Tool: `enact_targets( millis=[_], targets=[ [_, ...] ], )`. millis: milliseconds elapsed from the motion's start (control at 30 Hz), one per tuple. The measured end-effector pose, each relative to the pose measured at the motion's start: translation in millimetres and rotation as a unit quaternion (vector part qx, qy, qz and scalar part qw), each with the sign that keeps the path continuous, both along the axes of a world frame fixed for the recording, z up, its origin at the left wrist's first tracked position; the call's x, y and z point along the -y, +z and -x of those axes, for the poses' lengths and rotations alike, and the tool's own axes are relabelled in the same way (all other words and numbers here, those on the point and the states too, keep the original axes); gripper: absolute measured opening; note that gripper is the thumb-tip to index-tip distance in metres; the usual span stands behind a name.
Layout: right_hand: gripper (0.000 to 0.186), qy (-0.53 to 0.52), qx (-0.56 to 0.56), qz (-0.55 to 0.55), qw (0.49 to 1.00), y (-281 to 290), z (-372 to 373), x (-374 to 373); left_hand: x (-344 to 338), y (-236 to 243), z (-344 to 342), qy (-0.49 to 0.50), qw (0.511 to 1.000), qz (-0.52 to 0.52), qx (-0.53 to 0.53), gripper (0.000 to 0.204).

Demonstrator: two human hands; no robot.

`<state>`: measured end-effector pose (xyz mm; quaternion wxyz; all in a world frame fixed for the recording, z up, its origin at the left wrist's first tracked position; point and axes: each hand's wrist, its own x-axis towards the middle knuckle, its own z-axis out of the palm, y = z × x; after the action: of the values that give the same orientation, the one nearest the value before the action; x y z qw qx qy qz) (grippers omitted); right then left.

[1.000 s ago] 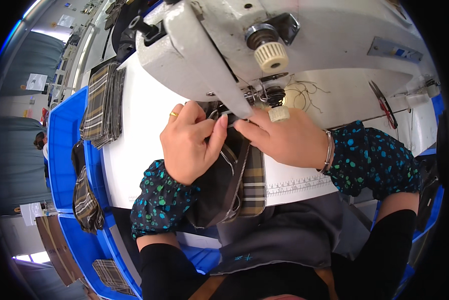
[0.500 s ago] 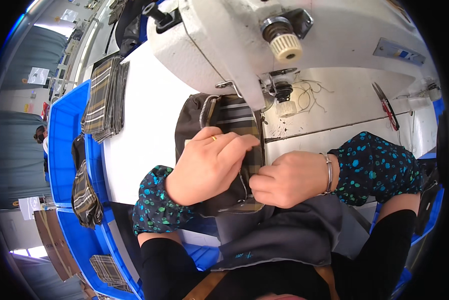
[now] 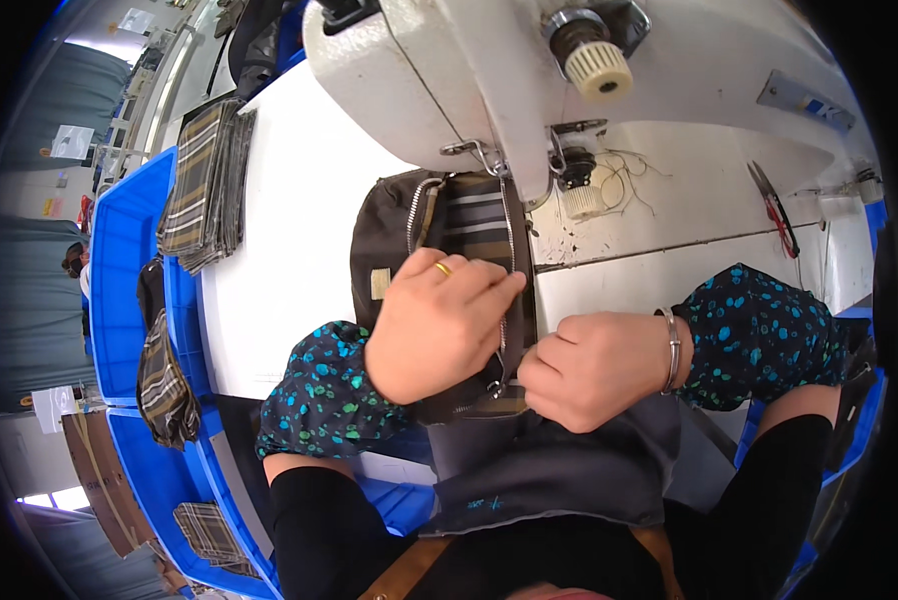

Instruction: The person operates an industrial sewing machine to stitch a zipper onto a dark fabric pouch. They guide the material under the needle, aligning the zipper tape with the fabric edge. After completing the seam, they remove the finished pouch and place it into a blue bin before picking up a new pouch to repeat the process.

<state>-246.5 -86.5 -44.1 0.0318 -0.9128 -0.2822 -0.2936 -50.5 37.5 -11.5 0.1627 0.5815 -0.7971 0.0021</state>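
A dark brown pouch (image 3: 377,222) with plaid panels lies under the needle end of the white sewing machine (image 3: 409,110). Metal zipper teeth (image 3: 415,210) run along its opening, and a small pale label (image 3: 380,283) is on its left side. My left hand (image 3: 439,330), a ring on one finger, rests on the pouch with fingers bent, its index fingertip pressing by the right-hand zipper edge. Closed at the pouch's lower right edge is my right hand (image 3: 594,368); its fingertips are partly hidden. The machine's head hides the needle and foot.
Scissors (image 3: 773,210) and loose threads (image 3: 624,185) lie right of the needle. Stacked plaid pieces (image 3: 204,185) stand at the left beside blue bins (image 3: 129,300). A folded plaid piece (image 3: 164,385) hangs over a bin's edge. A person (image 3: 77,262) is at far left.
My left hand has shifted slightly right and down over the pouch, uncovering the pale label. The right hand has moved a little right and down. The view has shifted slightly.
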Motion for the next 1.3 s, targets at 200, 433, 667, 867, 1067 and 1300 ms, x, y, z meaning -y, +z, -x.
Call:
enact_targets(
  millis=[200,433,667,867,1067,1300],
  targets=[
    [0.016,-0.096,0.042,0.025,0.994,-6.8,-0.7,-8.2,0.4,5.5,-6.2,0.049,0.995,-0.013,-0.092,0.038],
    [0.02,-0.165,-0.027,0.05,0.985,-10.5,-1.6,-5.0,-0.2,5.1,0.9,0.056,0.994,-0.028,-0.084,0.04],
    [0.026,-0.129,-0.007,0.045,0.991,-9.8,2.6,-18.5,0.2,-1.5,4.9,0.041,0.997,-0.04,-0.05,0.04],
    [0.031,-0.132,-0.031,0.034,0.99,-7.2,9.4,-21.6,-0.4,-9.2,13.8,0.029,0.999,-0.028,-0.026,0.041],
    [0.029,-0.173,-0.016,0.045,0.984,-12.1,0.4,-6.9,18.9,-16.0,4.8,0.039,0.999,0.004,-0.021,0.037],
    [0.027,-0.19,0.003,0.043,0.981,-24.0,-14.5,9.9,40.8,-21.1,-14.3,0.066,0.997,0.022,-0.029,0.037]
  ],
)
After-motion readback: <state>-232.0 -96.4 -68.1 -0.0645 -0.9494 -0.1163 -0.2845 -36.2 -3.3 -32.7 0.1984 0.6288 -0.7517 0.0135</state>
